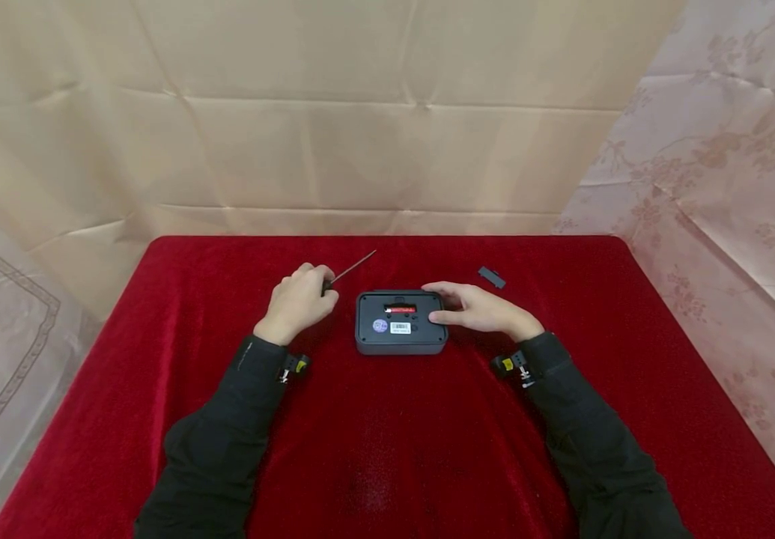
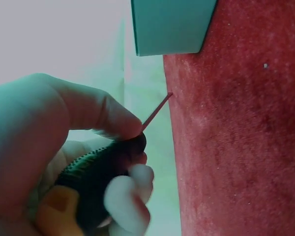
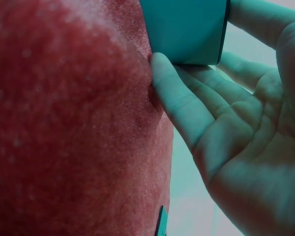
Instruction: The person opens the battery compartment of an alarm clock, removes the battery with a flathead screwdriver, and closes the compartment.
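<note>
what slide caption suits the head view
Left hand holding a screwdriver, right hand on a black device with exposed battery

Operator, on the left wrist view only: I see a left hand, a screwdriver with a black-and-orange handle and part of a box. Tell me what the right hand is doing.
Observer: The right hand holds the right end of the black, rectangular plastic box.

Operator: Report on the face turned upward.

Observer: A red, cylindrical battery lies exposed in it.

Operator: Now check for loose parts.

Observer: A small, flat, dark grey plastic piece lies on the red, velvety cloth, just beyond the right hand.
</note>
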Action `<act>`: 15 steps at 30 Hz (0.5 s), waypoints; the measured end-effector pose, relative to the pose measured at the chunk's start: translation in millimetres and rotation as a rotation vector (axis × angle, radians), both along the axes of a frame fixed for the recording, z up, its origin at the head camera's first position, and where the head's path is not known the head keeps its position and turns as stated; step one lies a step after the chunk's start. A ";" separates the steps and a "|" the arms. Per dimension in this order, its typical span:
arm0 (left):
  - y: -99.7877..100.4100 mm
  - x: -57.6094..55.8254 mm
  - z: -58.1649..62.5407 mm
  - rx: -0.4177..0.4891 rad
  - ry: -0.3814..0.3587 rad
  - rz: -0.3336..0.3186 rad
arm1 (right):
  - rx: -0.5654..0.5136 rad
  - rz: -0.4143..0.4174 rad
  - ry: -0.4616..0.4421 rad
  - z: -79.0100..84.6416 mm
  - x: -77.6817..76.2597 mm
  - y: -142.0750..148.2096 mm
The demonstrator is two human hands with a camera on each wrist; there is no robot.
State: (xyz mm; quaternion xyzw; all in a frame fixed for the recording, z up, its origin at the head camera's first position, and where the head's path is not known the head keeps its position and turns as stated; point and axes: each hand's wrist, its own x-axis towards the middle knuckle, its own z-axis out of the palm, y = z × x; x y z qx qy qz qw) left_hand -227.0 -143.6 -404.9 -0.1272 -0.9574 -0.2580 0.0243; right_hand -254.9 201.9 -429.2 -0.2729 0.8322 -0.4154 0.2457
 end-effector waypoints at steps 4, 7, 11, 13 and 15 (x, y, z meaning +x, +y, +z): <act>-0.7 0.3 3.6 0.044 0.063 0.002 | -0.008 0.005 0.005 0.7 0.4 -0.2; -1.7 0.1 6.2 0.099 0.106 0.006 | -0.009 0.008 0.011 1.0 0.6 -0.2; -2.0 -0.4 9.5 0.185 0.179 0.034 | -0.001 0.001 0.007 1.2 0.8 -0.7; -1.9 -1.1 10.6 0.222 0.239 0.048 | 0.001 0.001 0.005 1.1 0.9 -0.9; -1.8 -2.1 11.2 0.260 0.310 0.051 | 0.004 0.000 0.006 0.7 0.5 -0.8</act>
